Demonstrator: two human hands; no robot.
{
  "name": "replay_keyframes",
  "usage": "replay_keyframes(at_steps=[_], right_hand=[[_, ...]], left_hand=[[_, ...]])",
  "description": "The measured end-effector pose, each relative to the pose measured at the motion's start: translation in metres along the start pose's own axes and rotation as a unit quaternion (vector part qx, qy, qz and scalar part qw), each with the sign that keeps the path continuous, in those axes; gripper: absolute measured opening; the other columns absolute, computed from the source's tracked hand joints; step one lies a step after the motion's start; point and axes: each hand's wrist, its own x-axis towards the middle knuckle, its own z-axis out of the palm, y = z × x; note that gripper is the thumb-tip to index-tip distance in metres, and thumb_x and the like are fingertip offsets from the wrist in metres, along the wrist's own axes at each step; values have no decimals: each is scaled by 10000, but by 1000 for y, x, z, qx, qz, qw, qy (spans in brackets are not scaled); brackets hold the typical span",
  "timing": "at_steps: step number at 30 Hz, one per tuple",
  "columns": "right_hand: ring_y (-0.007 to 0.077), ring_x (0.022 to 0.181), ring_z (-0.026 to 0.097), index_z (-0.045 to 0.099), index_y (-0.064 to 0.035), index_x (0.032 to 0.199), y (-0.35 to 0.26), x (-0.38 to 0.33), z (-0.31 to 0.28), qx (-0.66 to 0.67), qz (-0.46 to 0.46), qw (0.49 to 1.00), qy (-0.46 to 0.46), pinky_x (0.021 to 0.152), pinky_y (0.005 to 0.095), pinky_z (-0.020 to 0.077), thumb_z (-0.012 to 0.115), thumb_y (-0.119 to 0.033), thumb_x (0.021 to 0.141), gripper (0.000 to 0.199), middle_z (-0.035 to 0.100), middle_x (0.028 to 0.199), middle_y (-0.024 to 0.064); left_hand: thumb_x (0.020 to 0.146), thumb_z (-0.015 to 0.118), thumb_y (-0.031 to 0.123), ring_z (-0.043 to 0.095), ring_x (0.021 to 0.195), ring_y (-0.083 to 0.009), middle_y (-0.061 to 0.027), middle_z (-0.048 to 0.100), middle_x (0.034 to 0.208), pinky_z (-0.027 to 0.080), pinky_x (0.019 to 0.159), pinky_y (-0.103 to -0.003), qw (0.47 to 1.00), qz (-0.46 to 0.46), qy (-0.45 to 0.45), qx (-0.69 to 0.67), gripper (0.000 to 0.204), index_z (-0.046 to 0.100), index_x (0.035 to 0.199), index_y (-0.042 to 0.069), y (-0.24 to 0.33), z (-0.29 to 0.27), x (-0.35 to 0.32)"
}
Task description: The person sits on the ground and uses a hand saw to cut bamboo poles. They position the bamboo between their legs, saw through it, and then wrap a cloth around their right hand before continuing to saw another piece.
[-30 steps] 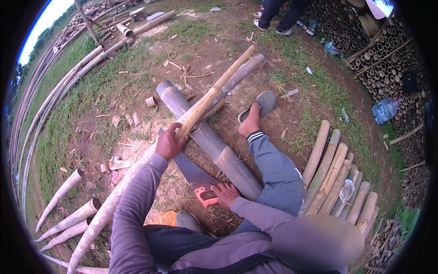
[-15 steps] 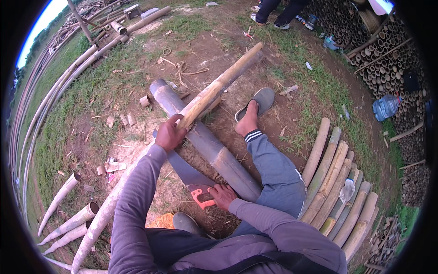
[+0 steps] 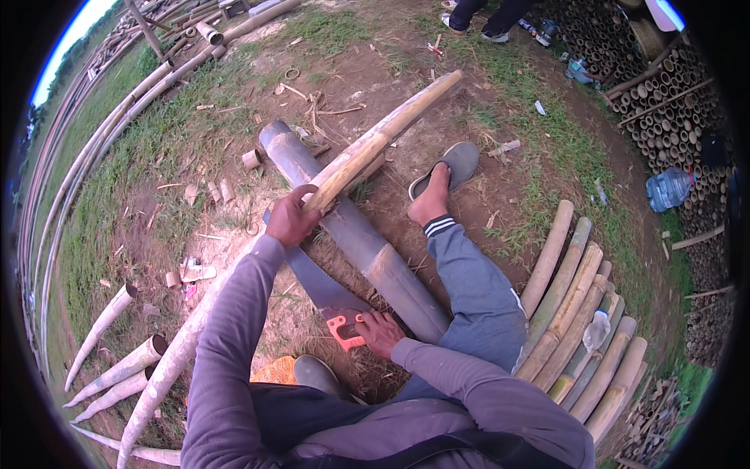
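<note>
Grassy ground [image 3: 359, 74]: left grip [image 3: 293, 219] pinches a stick [image 3: 363, 152], newly aligned along the pole [image 3: 177, 352] crossing the log [image 3: 355, 233] near its far end; right grip [image 3: 381, 336] clasps a saw [image 3: 316, 280].

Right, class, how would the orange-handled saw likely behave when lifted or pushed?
The saw would probably flex a little sideways, since its blade looks broad and flat. Pushed toward the grey bamboo pole, it might catch, as the toothed edge faces that way. Lifted by the handle, it may feel tip-heavy, with the long blade reaching well ahead.
</note>
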Motion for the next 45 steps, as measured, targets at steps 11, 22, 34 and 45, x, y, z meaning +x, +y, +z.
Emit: replay_keyframes(at_steps=[11,22,34,45], right_hand=[[344,1233,577,648,-100,1180,-3,3,-18,11,4,999,-37,971,484,462,699,-175,882,312,590,1295,145],[335,1197,593,666,-103,1165,-3,3,-9,14,-14,1000,-19,939,488,476,720,-184,870,311,600,1306,138],[308,1147,617,652,-72,1222,-16,-3,4,-56,-102,993,-27,940,481,462,614,-190,946,303,648,1093,113],[361,1183,633,667,-95,1100,-45,0,-103,40,-12,993,-111,968,504,452,765,-194,844,291,677,1064,142]], left_hand=[[941,788,141,671,604,-128,-94,715,770,543,574,-333,998,-33,-3,-50,499,631,1403,37,4,3,2],[953,802,148,704,725,-156,-111,726,880,568,638,-316,998,35,15,40,537,644,1454,32,-43,-6,14],[924,784,449,760,1035,-377,-156,759,1154,611,906,-493,939,49,87,330,508,729,1387,248,-17,-9,1],[895,843,453,759,1079,-361,-148,784,1114,613,914,-487,837,-5,-122,533,456,752,1211,137,15,-17,53]])
